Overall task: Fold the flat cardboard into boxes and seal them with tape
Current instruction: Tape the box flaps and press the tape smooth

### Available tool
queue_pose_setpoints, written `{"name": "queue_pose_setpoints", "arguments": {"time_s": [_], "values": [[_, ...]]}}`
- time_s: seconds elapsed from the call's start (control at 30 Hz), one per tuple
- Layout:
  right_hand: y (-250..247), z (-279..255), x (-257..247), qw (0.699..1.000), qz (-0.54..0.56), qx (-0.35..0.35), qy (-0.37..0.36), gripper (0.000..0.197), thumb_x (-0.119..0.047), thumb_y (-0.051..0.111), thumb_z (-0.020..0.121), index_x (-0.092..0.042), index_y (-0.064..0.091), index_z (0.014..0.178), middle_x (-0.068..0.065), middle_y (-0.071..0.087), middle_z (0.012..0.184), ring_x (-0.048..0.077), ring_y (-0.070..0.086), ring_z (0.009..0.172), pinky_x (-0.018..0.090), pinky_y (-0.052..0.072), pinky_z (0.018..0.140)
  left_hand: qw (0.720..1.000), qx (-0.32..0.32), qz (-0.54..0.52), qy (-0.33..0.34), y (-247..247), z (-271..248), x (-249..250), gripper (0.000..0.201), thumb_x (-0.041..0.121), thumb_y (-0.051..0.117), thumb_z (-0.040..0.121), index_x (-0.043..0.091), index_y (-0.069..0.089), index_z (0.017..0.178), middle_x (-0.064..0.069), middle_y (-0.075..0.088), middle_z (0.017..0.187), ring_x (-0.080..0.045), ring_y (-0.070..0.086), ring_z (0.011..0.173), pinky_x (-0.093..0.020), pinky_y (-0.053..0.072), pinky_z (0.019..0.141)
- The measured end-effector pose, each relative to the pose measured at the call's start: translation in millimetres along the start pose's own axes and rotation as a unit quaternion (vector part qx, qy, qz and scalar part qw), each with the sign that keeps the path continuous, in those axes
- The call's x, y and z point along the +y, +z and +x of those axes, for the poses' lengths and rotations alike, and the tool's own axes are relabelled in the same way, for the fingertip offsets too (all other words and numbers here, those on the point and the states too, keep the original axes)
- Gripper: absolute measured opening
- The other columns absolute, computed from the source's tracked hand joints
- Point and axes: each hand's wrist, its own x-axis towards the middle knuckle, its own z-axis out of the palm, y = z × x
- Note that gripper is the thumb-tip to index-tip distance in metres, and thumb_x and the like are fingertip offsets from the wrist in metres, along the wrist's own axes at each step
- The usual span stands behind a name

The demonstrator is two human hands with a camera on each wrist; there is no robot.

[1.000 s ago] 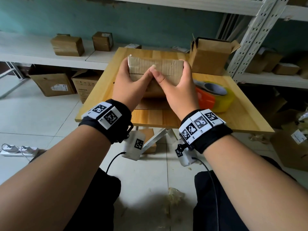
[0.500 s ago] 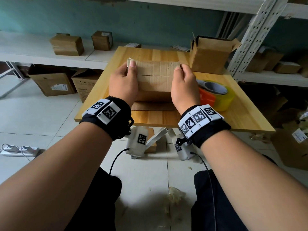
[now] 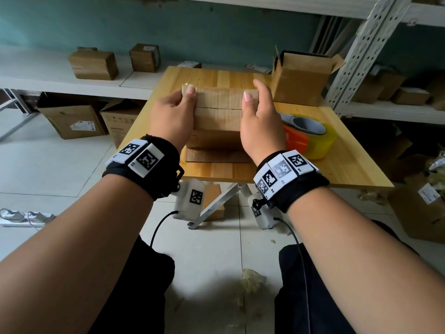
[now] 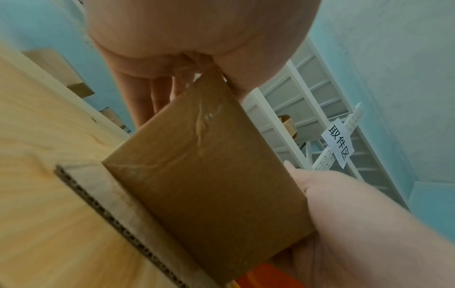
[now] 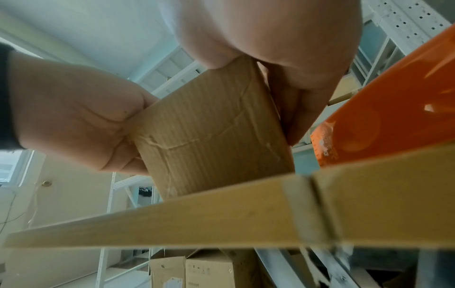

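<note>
1. 2 hands on 1 cardboard box (image 3: 218,109), held just above the wooden desk (image 3: 349,165), near its middle.
2. Left hand (image 3: 172,119): grip wraps box's left end, thumb on top face near the far-left corner, fingers down the left side (left wrist view shows fingers (image 4: 138,97) behind the box wall).
3. Right hand (image 3: 261,126): grip wraps right end, thumb on top near far-right corner, fingers down the right side.
4. Box top: 2 flaps closed, seam betw. them runs left-right across the top. Clear tape wrinkles visible on near wall in wrist views (image 4: 209,175).
5. 1 flat cardboard sheet (image 3: 216,155) lies on desk under/just in front of the box; corrugated edge shows in left wrist view.
6. 1 tape roll (image 3: 313,133), yellowish, w/ orange dispenser body (image 3: 295,141), on desk just right of right hand.
7. 1 open box (image 3: 303,78), flaps up, at desk's far-right corner.
8. Shelf behind left: 2 small closed boxes (image 3: 94,65) in view. Floor under that shelf: 2 larger cartons (image 3: 74,121).
9. White metal rack (image 3: 361,51) at right, several more boxes on it; count unclear.
10. Shoes (image 3: 26,216) on floor at far left, approx. 1 pair.
</note>
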Motion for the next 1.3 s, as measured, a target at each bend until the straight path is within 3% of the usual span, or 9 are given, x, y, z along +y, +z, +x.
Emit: {"name": "queue_pose_setpoints", "arguments": {"time_s": [0.2, 0.33, 0.47, 0.63, 0.87, 0.97, 1.1, 1.2, 1.3], "values": [[-4, 3, 2, 1.0, -0.016, 0.005, -0.027, 0.035, -0.056, 0.046, 0.106, -0.025, 0.051, 0.124, -0.013, 0.062, 0.087, 0.011, 0.061, 0.076, 0.032, 0.046, 0.062, 0.997, -0.013, 0.078, -0.003, 1, -7, 9, 0.029, 0.041, 0.039, 0.107, 0.016, 0.053, 0.107, 0.004, 0.052, 0.08, -0.013, 0.05, 0.07, -0.032, 0.035, 0.057], [-8, 5, 3, 0.999, -0.021, 0.004, -0.042, 0.049, -0.067, 0.057, 0.097, -0.022, 0.051, 0.116, -0.009, 0.062, 0.083, 0.01, 0.06, 0.071, 0.029, 0.048, 0.057, 0.996, -0.021, 0.091, 0.011, 1, -9, 11, 0.03, 0.044, 0.042, 0.107, 0.017, 0.054, 0.106, 0.006, 0.055, 0.082, -0.01, 0.052, 0.071, -0.033, 0.037, 0.061], [-9, 17, 8, 0.998, 0.008, 0.028, -0.048, 0.035, -0.048, 0.043, 0.11, -0.016, 0.056, 0.103, -0.011, 0.053, 0.075, 0.003, 0.05, 0.067, 0.027, 0.039, 0.06, 0.998, -0.015, 0.065, 0.011, 1, -7, 10, 0.045, 0.049, 0.04, 0.109, 0.009, 0.06, 0.108, 0.006, 0.053, 0.083, -0.01, 0.049, 0.074, -0.033, 0.04, 0.066], [-5, 20, 13, 0.998, 0.033, 0.049, -0.038, 0.042, -0.041, 0.036, 0.113, -0.008, 0.06, 0.102, -0.01, 0.052, 0.075, 0.003, 0.048, 0.065, 0.022, 0.038, 0.058, 1.0, -0.014, -0.004, -0.024, 1, -6, 8, 0.04, 0.05, 0.033, 0.111, 0.021, 0.059, 0.101, 0.006, 0.058, 0.092, -0.011, 0.054, 0.086, -0.036, 0.046, 0.086], [-6, 21, 11, 0.99, 0.123, 0.061, 0.01, 0.044, -0.052, 0.054, 0.105, -0.019, 0.05, 0.076, -0.01, 0.041, 0.059, 0.004, 0.038, 0.053, 0.029, 0.038, 0.058, 0.997, -0.021, -0.058, -0.049, 0, -9, 15, 0.034, 0.042, 0.036, 0.112, 0.026, 0.058, 0.091, 0.008, 0.058, 0.094, -0.008, 0.055, 0.087, -0.03, 0.046, 0.085], [-9, 17, 7, 0.989, 0.142, 0.025, 0.021, 0.041, -0.058, 0.067, 0.096, -0.019, 0.06, 0.086, -0.007, 0.056, 0.069, 0.005, 0.051, 0.061, 0.028, 0.047, 0.062, 0.994, -0.098, -0.025, -0.049, -8, -8, 18, 0.021, 0.051, 0.056, 0.105, 0.03, 0.057, 0.1, 0.004, 0.067, 0.105, -0.012, 0.067, 0.096, -0.031, 0.059, 0.084], [-11, 11, 5, 0.989, 0.131, -0.056, 0.041, 0.061, -0.063, 0.084, 0.077, -0.023, 0.059, 0.116, -0.006, 0.072, 0.103, 0.005, 0.071, 0.089, 0.029, 0.063, 0.077, 0.984, -0.172, 0.015, -0.034, -19, -9, 18, 0.053, 0.053, 0.082, 0.083, 0.029, 0.052, 0.119, 0.006, 0.07, 0.111, -0.006, 0.073, 0.095, -0.022, 0.062, 0.076], [-11, 11, 5, 0.99, 0.117, -0.07, 0.038, 0.072, -0.067, 0.086, 0.072, -0.025, 0.057, 0.123, -0.01, 0.069, 0.113, 0.007, 0.068, 0.101, 0.033, 0.061, 0.09, 0.982, -0.185, 0.003, -0.024, -21, -11, 17, 0.058, 0.05, 0.088, 0.076, 0.031, 0.052, 0.117, 0.007, 0.071, 0.113, -0.004, 0.073, 0.096, -0.023, 0.061, 0.081], [-10, 10, 2, 0.989, 0.104, -0.091, 0.053, 0.104, -0.081, 0.081, 0.065, -0.024, 0.049, 0.147, -0.008, 0.06, 0.144, 0.013, 0.055, 0.132, 0.039, 0.045, 0.115, 0.98, -0.198, 0.0, -0.026, -22, -11, 17, 0.061, 0.043, 0.088, 0.079, 0.026, 0.054, 0.126, 0.006, 0.071, 0.114, -0.002, 0.073, 0.095, -0.022, 0.061, 0.079]]}}
